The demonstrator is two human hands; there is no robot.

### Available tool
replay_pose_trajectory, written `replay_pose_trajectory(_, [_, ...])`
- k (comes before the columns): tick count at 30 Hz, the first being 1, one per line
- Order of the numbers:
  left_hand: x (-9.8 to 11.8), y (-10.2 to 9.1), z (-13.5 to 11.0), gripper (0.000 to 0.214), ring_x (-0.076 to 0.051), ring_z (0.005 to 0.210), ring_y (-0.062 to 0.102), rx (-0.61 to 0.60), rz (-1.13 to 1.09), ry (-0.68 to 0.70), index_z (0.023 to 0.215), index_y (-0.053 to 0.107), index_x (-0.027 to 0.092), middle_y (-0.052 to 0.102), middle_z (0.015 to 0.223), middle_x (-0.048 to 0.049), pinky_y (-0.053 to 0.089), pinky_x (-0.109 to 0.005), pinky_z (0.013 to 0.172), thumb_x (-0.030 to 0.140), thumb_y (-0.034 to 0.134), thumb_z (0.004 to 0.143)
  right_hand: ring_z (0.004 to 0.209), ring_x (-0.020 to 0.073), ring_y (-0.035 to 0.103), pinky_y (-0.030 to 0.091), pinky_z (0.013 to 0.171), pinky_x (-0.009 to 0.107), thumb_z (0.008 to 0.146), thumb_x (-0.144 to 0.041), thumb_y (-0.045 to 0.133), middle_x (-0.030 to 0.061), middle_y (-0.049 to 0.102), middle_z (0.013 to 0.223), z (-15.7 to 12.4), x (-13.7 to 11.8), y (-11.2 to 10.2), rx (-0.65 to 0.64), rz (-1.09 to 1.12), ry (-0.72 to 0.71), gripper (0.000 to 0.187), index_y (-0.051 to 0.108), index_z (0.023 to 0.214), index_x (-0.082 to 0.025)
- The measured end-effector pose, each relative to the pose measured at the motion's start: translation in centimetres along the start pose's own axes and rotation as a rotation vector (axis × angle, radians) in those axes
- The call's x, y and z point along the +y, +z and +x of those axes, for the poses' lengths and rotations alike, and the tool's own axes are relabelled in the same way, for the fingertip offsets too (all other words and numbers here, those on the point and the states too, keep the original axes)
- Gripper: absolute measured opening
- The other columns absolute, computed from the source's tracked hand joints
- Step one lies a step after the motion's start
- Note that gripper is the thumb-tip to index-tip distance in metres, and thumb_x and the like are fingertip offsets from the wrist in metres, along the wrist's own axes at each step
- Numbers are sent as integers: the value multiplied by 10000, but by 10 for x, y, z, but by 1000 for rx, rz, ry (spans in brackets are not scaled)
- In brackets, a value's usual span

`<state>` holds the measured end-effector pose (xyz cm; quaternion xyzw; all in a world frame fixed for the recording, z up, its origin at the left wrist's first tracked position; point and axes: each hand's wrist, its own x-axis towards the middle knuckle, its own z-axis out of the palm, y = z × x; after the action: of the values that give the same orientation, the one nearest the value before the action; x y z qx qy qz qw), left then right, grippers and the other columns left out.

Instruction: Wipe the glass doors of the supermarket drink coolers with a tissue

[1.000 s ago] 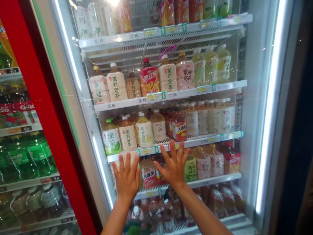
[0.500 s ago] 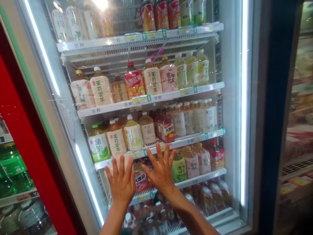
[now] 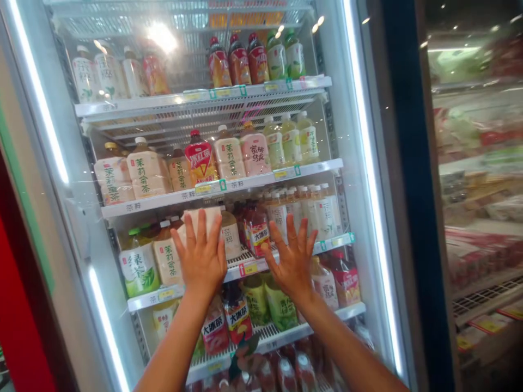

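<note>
My left hand [image 3: 203, 261] lies with fingers spread toward the cooler's glass door [image 3: 180, 65]. Behind its fingertips shows a pale, flat piece of cloth or paper [image 3: 209, 213], pressed against the glass. My right hand [image 3: 293, 264], fingers also spread and holding nothing, is up at the glass to the right. Through the door, a bottle with a green cap [image 3: 139, 264] and a cream-labelled bottle [image 3: 168, 260] stand left of my left hand. Between the hands are a pale-labelled bottle [image 3: 232, 234] and a red-labelled bottle [image 3: 258, 231].
Shelves [image 3: 204, 92] of drink bottles fill the cooler. Bright light strips [image 3: 36, 92] run down both sides, and a dark post [image 3: 412, 163] stands at right. Beyond it is another stocked shelf unit [image 3: 482, 218]. A red panel [image 3: 24, 305] edges the left.
The view has shifted up and to the right. Both hands have moved up across the glass, the pale piece travelling with my left hand, and they are farther apart.
</note>
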<state>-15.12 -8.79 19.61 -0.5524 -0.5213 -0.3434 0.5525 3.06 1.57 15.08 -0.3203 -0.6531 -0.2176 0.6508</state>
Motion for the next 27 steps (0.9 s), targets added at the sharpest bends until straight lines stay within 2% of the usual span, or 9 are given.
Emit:
replay_pose_trajectory(2, [7, 2, 13, 710, -304, 1606, -4, -2, 26, 34, 1618, 228, 321, 146, 1714, -41, -43, -645, 1282, 320, 534, 977, 1596, 402, -10, 122, 1196, 802, 1006, -403, 536, 4, -7, 1742, 11, 13, 2, 19, 13, -14, 782, 86, 1645, -394])
replay_pose_trajectory(6, [20, 2, -13, 659, -266, 1608, 64, -96, 19, 311, 1599, 307, 308, 265, 1686, -16, -45, -583, 1304, 360, 525, 980, 1598, 401, 27, 106, 1208, 785, 997, -446, 536, 31, 53, 1743, 11, 18, 10, 28, 22, -46, 792, 97, 1651, -361])
replay_pose_trajectory(8, [22, 3, -4, 636, -266, 1607, 75, -109, 18, 382, 1586, 344, 313, 298, 1676, -14, -45, -579, 1304, 372, 526, 979, 1597, 406, 33, 108, 1211, 778, 993, -453, 541, 37, 64, 1742, 8, 18, 11, 40, 19, -46, 798, 105, 1653, -350])
replay_pose_trajectory(12, [25, 10, 49, 632, -299, 1604, -14, -36, 55, 224, 1595, 321, 305, 186, 1714, -44, -106, -628, 1268, 351, 503, 992, 1597, 403, 44, 111, 1211, 776, 986, -466, 555, 34, 92, 1741, 8, 17, 9, 45, 29, -39, 802, 118, 1650, -363])
replay_pose_trajectory(14, [28, 10, 50, 646, -309, 1603, -28, -49, 71, 222, 1601, 309, 294, 175, 1718, -54, -104, -632, 1267, 358, 505, 989, 1597, 401, 53, 113, 1212, 773, 981, -462, 570, 38, 105, 1739, 9, 18, 8, 47, 41, -40, 807, 128, 1649, -365])
replay_pose_trajectory(17, [20, 3, 31, 642, -288, 1609, 19, -133, 85, 441, 1591, 335, 310, 259, 1699, -23, -64, -597, 1293, 405, 516, 982, 1596, 402, 69, 119, 1216, 767, 971, -455, 590, 38, 108, 1738, 9, 18, 8, 57, 48, -45, 823, 133, 1649, -366])
replay_pose_trajectory(19, [5, -1, 39, 634, -271, 1610, 47, -157, 102, 540, 1587, 337, 336, 291, 1690, 2, -59, -584, 1299, 423, 512, 984, 1595, 404, 78, 120, 1216, 767, 973, -454, 587, 33, 107, 1738, 9, 18, 9, 58, 47, -45, 815, 138, 1648, -372])
replay_pose_trajectory(24, [-32, -9, 95, 633, -304, 1606, 4, -21, 132, 236, 1609, 274, 330, 179, 1723, -47, -54, -642, 1270, 365, 467, 1007, 1595, 398, 90, 119, 1221, 760, 982, -462, 565, -1, 77, 1740, 8, 20, 12, 68, 26, -50, 793, 135, 1644, -390])
replay_pose_trajectory(27, [-35, -15, 62, 667, -326, 1604, -6, -94, 145, 283, 1613, 272, 304, 175, 1723, -55, -74, -644, 1270, 395, 501, 993, 1598, 385, 82, 109, 1224, 755, 992, -489, 548, -20, 68, 1741, 4, 23, 12, 66, 28, -43, 773, 134, 1640, -402])
